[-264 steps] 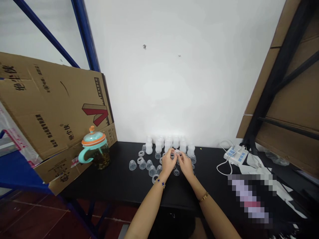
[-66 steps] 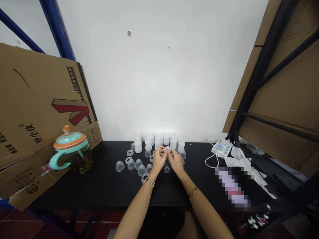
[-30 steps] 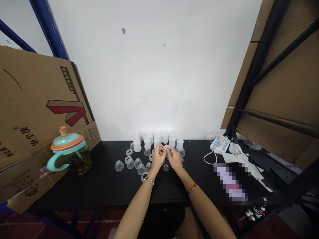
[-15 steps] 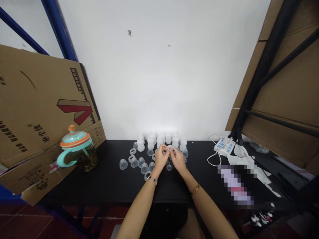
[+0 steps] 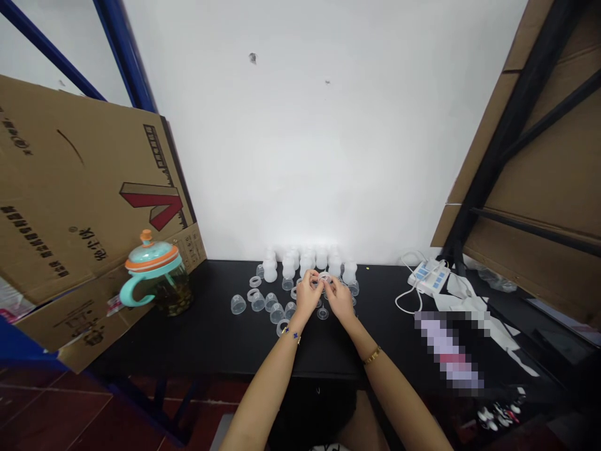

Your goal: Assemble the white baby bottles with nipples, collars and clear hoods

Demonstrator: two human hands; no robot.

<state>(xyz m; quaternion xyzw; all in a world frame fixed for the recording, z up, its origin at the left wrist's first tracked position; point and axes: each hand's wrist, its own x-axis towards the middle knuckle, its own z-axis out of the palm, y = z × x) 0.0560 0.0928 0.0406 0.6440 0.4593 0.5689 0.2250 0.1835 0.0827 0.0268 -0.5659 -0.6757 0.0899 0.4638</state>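
Right now the small white ring is held up between the fingertips of both hands, just over the black table, near the middle of its back edge. The left hand and the right hand each pinch one side of it, with fingers closed on it and thumbs close together. It looks tiny from where I watch, so I cannot tell if another part is tucked inside it. At 12 o'clock from the ring, close to the wall, a row of white bottles stands upright, side by side. I think those are the finished ones. At 9 o'clock lie the loose clear cups, tipped this way and that, with a flat ring beside them. A second flat ring lies at 7 o'clock by the left wrist, and one little cup sits at 6 o'clock, right below the hands. I think these loose bits are what is left, so the work looks about halfway done to me. Far out at 9 o'clock a teal jug stands by a big cardboard box. At 3 o'clock, well apart from the hands, a white power strip lies with its cord.
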